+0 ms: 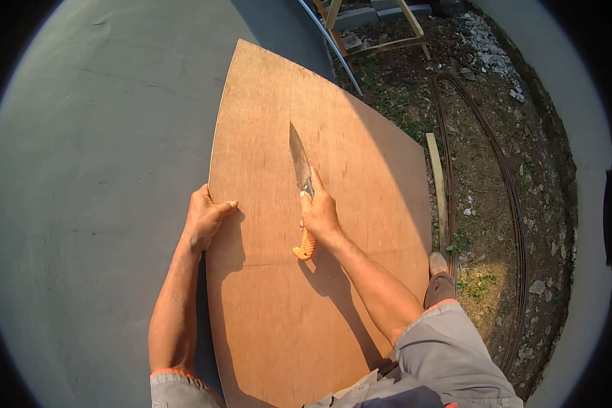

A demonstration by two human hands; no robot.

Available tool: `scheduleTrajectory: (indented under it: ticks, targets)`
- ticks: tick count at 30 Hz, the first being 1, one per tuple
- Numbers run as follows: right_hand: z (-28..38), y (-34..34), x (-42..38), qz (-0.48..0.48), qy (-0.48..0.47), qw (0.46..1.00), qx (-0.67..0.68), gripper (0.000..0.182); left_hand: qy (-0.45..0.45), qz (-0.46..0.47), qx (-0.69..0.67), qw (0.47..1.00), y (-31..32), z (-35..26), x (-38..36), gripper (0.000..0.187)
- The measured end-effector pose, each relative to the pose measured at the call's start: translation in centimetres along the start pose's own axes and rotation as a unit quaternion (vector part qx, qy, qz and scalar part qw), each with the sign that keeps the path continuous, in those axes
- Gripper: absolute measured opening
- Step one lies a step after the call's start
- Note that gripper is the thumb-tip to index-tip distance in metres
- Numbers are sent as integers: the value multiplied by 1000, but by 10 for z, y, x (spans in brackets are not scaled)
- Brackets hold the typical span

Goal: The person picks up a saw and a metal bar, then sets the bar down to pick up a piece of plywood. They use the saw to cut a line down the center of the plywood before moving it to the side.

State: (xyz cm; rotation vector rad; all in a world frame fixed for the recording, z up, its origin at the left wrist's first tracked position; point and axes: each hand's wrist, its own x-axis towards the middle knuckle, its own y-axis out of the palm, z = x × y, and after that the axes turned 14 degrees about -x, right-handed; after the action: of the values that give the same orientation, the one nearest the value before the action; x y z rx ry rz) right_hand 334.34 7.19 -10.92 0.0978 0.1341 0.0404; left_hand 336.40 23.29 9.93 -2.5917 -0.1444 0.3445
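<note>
A large plywood sheet (272,299) stretches away in front of my body. Wrapped around the orange handle of a hand saw (298,153), my right hand (319,212) is over the middle of the sheet. The saw's short, toothed blade points away from me, and its tip meets a thin straight line that runs toward the sheet's far edge. My left hand (211,216) grips the sheet's left edge, thumb on the top face and fingers hidden beneath.
A smooth grey wall (102,170) fills the left side. To the right, bent rebar (506,177) and a wooden batten (437,183) lie on rough ground with rubble (489,47). A wooden frame (387,46) stands at the back. My shoe (438,264) is by the sheet's right edge.
</note>
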Motion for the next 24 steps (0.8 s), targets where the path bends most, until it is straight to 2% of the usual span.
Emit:
scheduleTrajectory:
  ticks: [1, 2, 5, 8, 11, 13, 15, 18, 20, 23, 24]
  targets:
    - [-7, 5, -24, -10, -13, 1000, -13, 71, -5, -3, -2, 1000, 0, 1, -3, 38]
    - [-14, 4, -83, -14, -21, 1000, -17, 72, -2, -6, -2, 1000, 1, -1, -2, 37]
    - [-34, -1, -149, -71, -74, 995, -15, 73, -8, -8, 5, 1000, 6, -8, -2, 37]
    - [-3, -6, -52, -4, -6, 1000, 4, 70, -2, -10, 21, 1000, 8, -10, -4, 36]
    - [18, 7, 27, -12, -28, 999, -19, 69, 7, 4, 27, 1000, 5, -15, 4, 37]
    - [-9, 3, -74, -1, 2, 1000, -7, 71, 0, 11, 10, 1000, 4, -5, 1, 37]
    - [-27, -7, -117, -77, -103, 991, -38, 71, -13, -7, 23, 1000, 6, -7, -1, 37]
    - [10, -24, -99, 16, 8, 998, 67, 72, -5, -10, 29, 1000, 4, -3, 2, 38]
    - [31, -16, -18, 46, 49, 998, 21, 71, 8, -6, 31, 999, 2, -3, 5, 38]
    - [20, -7, -3, 33, 25, 999, 24, 70, 4, 5, 28, 1000, 2, -4, 3, 38]
    - [9, -4, -37, 17, 14, 1000, 14, 70, -2, 6, 19, 1000, 3, -5, 1, 37]
